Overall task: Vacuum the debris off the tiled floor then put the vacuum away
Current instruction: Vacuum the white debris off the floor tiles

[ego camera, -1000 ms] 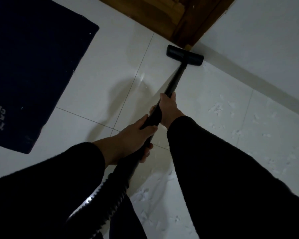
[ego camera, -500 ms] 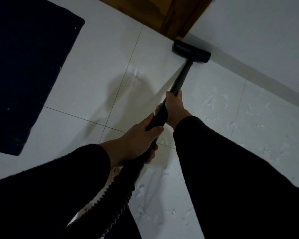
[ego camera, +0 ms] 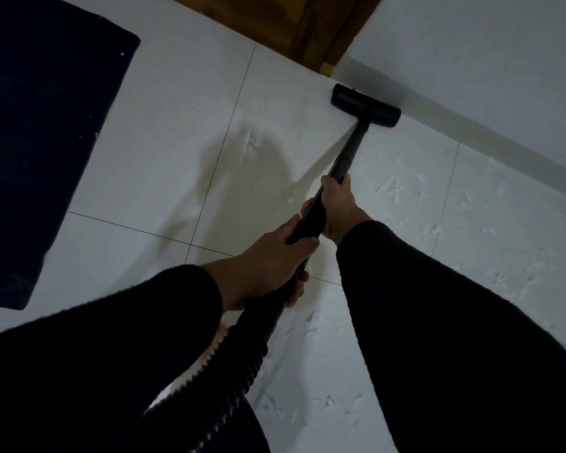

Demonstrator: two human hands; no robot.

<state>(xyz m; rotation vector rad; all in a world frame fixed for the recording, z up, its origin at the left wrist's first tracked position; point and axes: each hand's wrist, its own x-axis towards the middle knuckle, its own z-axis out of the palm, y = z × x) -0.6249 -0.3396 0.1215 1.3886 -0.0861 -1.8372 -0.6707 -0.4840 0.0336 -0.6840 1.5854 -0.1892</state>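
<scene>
Over the last second the black, bar-shaped vacuum floor head (ego camera: 366, 106) has slid along the foot of the white wall (ego camera: 471, 50), away from the brown wooden door frame (ego camera: 324, 34) and rightward toward the littered tiles, while the view itself has swung right. That suggests the clean stretch by the door is finished and the sweep is heading for what remains. The left hand (ego camera: 268, 266) is clenched round the lower end of the black rigid vacuum tube (ego camera: 350, 152), just above the ribbed black flexible hose (ego camera: 229, 380), and the right hand (ego camera: 339, 204) grips the same tube higher up, nearer the head. The floor is of large glossy white tiles (ego camera: 177, 125) with thin dark grout lines; scattered white flaky debris (ego camera: 389, 188) lies thick to the right of the tube and below the hands, so much of the vacuuming looks undone. A dark navy rectangular mat (ego camera: 40, 125) lies well apart on the left, carrying a few white specks.
</scene>
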